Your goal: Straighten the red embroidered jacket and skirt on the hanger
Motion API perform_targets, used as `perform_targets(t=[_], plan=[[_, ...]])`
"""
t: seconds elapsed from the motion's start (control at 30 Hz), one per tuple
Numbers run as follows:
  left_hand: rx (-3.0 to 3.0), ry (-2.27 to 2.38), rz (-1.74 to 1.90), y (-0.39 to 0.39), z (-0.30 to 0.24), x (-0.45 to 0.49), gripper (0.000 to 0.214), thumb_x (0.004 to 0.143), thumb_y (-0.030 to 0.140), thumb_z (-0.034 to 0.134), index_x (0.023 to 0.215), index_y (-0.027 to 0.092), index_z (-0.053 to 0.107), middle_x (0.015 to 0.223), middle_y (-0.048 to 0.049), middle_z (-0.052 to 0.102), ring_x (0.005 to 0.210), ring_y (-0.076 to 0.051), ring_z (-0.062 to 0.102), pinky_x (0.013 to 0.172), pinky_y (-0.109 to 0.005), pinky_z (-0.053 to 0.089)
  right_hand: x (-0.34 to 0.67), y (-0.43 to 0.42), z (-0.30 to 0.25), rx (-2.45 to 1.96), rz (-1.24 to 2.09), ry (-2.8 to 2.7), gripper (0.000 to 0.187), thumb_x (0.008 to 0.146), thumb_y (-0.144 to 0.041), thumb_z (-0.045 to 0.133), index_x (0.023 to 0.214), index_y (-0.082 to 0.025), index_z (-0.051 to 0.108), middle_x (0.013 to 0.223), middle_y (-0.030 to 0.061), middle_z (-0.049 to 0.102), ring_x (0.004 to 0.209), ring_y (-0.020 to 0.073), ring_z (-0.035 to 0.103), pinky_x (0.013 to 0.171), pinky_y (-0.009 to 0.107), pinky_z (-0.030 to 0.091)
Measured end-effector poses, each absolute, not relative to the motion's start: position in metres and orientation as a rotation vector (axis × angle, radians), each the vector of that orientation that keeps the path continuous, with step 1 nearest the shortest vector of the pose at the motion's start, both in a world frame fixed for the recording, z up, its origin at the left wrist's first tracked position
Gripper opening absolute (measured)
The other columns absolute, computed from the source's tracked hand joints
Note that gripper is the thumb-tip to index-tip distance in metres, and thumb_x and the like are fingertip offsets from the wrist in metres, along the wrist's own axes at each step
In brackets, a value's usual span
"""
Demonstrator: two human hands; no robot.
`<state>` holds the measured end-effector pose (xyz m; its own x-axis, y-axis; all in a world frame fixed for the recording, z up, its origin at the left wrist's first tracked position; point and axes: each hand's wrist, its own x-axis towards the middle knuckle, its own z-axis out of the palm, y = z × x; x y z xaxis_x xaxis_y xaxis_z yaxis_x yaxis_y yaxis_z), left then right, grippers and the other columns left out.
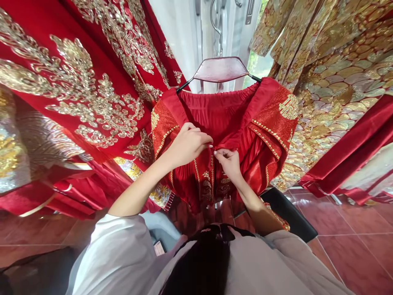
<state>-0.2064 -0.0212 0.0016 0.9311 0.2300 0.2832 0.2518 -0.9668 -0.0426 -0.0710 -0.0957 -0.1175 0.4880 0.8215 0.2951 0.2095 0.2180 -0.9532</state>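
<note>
My left hand [187,143] and right hand [229,162] each pinch a front edge of the red skirt [224,119], where they meet at its middle. Tugging too hard there could snag the gold trim [267,131], I think. Farther up, a downward pull might slide the waistband off the hanger [219,69].

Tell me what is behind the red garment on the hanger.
Behind the red garment the hanger hangs before a pale window frame with greenery showing through. Both hands pinch its front edges; lower down, the cloth hides whatever lies behind.
</note>
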Motion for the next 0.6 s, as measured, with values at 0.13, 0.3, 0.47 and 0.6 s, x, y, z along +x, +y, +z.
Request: perform_targets(t=[0.13,0.3,0.47,0.6], plan=[[-2.929,-0.452,-0.562,-0.023,0.0,-0.22,0.028,0.092,0.019,0.04,0.097,0.018,0.067,0.087,-0.0065,0.071,0.083,-0.021,0.057,0.087,-0.042,0.03,-0.073,-0.098,-0.161,-1.586,0.592,-1.14,0.031,0.075,-0.036,0.044,0.05,-0.018,0.036,0.05,-0.0024,0.038,0.051,0.0082,0.035,0.053,0.022,0.031],[-3.055,-0.271,-0.425,-0.02,0.005,-0.24,0.026,0.09,0.016,0.042,0.098,0.02,0.066,0.095,-0.0046,0.07,0.093,-0.02,0.057,0.095,-0.04,0.034,-0.056,-0.131,-0.168,-1.706,0.612,-1.285,0.025,0.076,-0.026,0.05,0.052,-0.018,0.051,0.051,0.0019,0.053,0.05,0.0127,0.045,0.055,0.026,0.035],[-2.939,-0.558,-0.967,-0.019,0.022,-0.252,0.024,0.091,0.024,0.041,0.102,0.021,0.062,0.109,-0.006,0.065,0.102,-0.02,0.057,0.092,-0.036,0.043,-0.029,-0.168,-0.087,-1.851,0.141,-1.208,0.036,0.087,-0.038,0.045,0.059,-0.018,0.054,0.052,0.0032,0.049,0.048,0.0135,0.041,0.057,0.03,0.032],[-2.441,-1.27,-1.29,0.0,0.008,-0.228,0.036,0.091,0.049,0.043,0.094,0.016,0.058,0.077,-0.0105,0.065,0.087,-0.026,0.062,0.077,-0.037,0.047,-0.019,-0.149,-0.031,-1.86,-0.584,-1.058,0.034,0.088,-0.045,0.047,0.085,-0.014,0.06,0.076,0.009,0.06,0.066,0.0176,0.054,0.063,0.03,0.039]])
